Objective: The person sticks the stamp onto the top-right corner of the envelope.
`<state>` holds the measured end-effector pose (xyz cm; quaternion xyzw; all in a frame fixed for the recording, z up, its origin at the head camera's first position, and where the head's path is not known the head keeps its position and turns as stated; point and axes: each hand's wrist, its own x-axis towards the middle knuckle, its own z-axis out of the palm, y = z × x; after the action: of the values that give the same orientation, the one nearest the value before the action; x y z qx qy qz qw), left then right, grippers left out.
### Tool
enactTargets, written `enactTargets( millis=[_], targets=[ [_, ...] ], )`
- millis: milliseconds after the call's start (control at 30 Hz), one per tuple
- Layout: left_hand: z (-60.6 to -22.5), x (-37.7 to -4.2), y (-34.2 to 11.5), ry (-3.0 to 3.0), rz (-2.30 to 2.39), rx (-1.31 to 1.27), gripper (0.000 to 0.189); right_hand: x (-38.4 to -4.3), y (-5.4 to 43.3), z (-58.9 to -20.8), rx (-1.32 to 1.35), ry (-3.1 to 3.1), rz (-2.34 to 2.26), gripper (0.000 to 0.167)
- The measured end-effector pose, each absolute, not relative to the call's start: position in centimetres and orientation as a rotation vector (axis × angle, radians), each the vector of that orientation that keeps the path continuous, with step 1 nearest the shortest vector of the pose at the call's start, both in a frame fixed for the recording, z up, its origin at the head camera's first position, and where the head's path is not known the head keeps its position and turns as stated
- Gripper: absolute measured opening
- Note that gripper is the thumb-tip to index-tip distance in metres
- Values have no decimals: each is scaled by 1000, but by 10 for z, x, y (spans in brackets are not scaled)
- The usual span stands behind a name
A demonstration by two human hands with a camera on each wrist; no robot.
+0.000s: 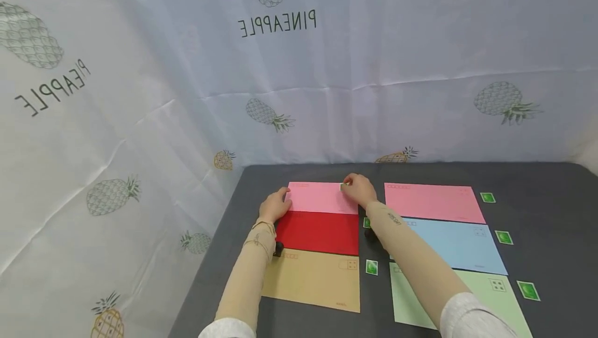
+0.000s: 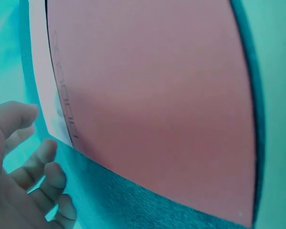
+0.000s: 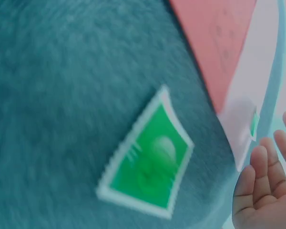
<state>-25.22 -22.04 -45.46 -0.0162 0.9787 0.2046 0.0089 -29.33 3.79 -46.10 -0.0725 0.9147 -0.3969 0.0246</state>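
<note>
A pink envelope (image 1: 317, 198) lies at the back of the left column, a green stamp (image 1: 342, 187) at its upper right corner. My left hand (image 1: 274, 205) is at this envelope's left edge, fingers loosely bent and nothing gripped; the left wrist view has that hand (image 2: 33, 186) beside the envelope's edge. At the opposite corner, my right hand (image 1: 361, 190) has its fingertips right by the stamp, partly covering it. In the right wrist view the right hand's fingers (image 3: 260, 174) are fairly straight, just below the stamp (image 3: 254, 125).
Below lie a red envelope (image 1: 320, 231) and a tan envelope (image 1: 313, 278). Loose green stamps (image 1: 371, 267) sit to their right. The right column has pink (image 1: 432, 203), blue (image 1: 448, 244) and light green (image 1: 472, 281) envelopes, with stamps (image 1: 528, 291) alongside. A patterned curtain (image 1: 327, 120) hangs behind the dark table (image 1: 551, 213).
</note>
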Motion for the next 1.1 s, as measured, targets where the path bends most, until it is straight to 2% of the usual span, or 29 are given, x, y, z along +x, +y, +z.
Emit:
enactTargets(
  millis=[200, 567, 967, 1100],
  targets=[
    [-450, -251, -205, 3136, 638, 37, 32, -292, 56, -454, -261, 2777, -1336, 27],
    [-446, -258, -151, 3122, 730, 271, 33, -285, 117, -439, -313, 2792, -1395, 33],
    [-441, -258, -85, 3022, 841, 472, 34, -268, 199, -441, -253, 2817, -1409, 49],
    [-440, -257, -65, 2994, 855, 524, 33, -276, 232, -460, -221, 2893, -1398, 50]
  ],
)
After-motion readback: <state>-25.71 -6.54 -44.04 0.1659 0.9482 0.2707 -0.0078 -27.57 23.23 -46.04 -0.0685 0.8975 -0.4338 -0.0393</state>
